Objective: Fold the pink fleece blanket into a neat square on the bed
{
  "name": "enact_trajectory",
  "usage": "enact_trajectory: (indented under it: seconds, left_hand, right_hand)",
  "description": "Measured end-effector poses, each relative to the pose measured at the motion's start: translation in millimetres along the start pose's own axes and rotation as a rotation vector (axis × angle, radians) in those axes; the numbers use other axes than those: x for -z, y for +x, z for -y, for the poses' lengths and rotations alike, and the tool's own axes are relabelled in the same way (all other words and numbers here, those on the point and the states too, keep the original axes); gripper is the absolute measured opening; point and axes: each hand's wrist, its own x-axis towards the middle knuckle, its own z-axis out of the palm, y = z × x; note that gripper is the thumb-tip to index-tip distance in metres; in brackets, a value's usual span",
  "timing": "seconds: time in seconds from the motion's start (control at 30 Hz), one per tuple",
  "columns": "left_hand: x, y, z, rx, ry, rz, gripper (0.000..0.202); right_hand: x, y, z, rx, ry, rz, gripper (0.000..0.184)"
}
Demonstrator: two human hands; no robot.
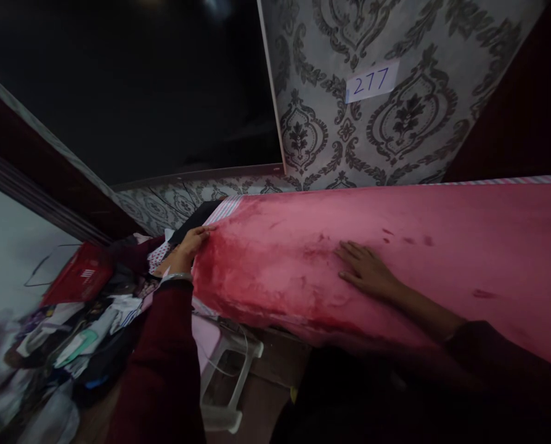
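Observation:
A wide pink-red cloth (432,246) covers a long raised surface across the right and middle of the head view. My right hand (365,271) lies flat on the cloth with its fingers stretched out, holding nothing. My left hand (187,246), in a dark red sleeve with a bangle at the wrist, reaches to the cloth's left end; its fingers curl over that edge. A striped layer (224,208) shows under the cloth at that corner.
A red basket (79,277) and a heap of clothes and bags (72,345) lie at the left. A white plastic stool (229,376) stands below the cloth. Patterned wallpaper carries a label reading 277 (371,81). A dark panel (141,86) fills the upper left.

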Motion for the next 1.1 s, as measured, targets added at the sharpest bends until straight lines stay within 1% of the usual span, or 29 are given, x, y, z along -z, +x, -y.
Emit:
enact_trajectory:
  seconds: [0.1,0.2,0.33,0.43,0.5,0.53,0.6,0.67,0.7,0.77,0.87,0.93,1.0,1.1]
  left_hand:
    - [8.3,-2,-18,-0.013,-0.031,0.046,0.039]
    - [18.4,-6,-39,-0.045,-0.053,0.063,0.037]
    - [31.0,-14,-66,-0.112,-0.073,0.019,0.031]
    - [37.0,-21,-83,-0.155,-0.107,-0.014,0.029]
    - [39.4,-26,-91,-0.163,-0.112,-0.030,0.031]
    - [40.3,-27,-94,-0.169,-0.103,-0.036,0.032]
    - [41.2,-30,-100,-0.187,-0.069,-0.039,0.034]
    - [41.4,-31,-103,-0.215,-0.040,-0.023,0.035]
    - [41.3,-32,-104,-0.229,-0.031,-0.011,0.034]
    - [40.8,-33,-104,-0.246,-0.018,0.006,0.033]
    - [40.5,-36,-101,-0.232,0.002,0.039,0.032]
    - [40.5,-39,-99,-0.219,-0.008,0.081,0.033]
    - [40.7,-43,-97,-0.221,-0.032,0.126,0.037]
    - [41.7,-48,-96,-0.247,-0.017,0.191,0.042]
  right_hand:
    - [1,2,1,0.010,0.011,-0.002,0.068]
    - [2,4,4,0.008,0.013,-0.016,0.072]
    - [4,11,13,-0.012,0.003,-0.060,0.075]
    - [8,19,28,-0.046,-0.011,-0.130,0.075]
    - [13,23,40,-0.067,-0.018,-0.198,0.070]
    - [15,24,45,-0.074,-0.020,-0.221,0.065]
    - [19,25,54,-0.072,-0.018,-0.224,0.047]
    - [21,25,59,-0.067,-0.003,-0.186,0.026]
    - [22,24,59,-0.064,0.014,-0.170,0.022]
    - [26,22,56,-0.065,0.065,-0.189,0.024]
    - [40,18,47,-0.069,0.150,-0.338,0.025]
    - [56,15,41,-0.066,0.179,-0.442,0.023]
    - [73,11,36,-0.048,0.181,-0.518,0.023]
    - [96,4,35,-0.016,0.163,-0.583,0.026]
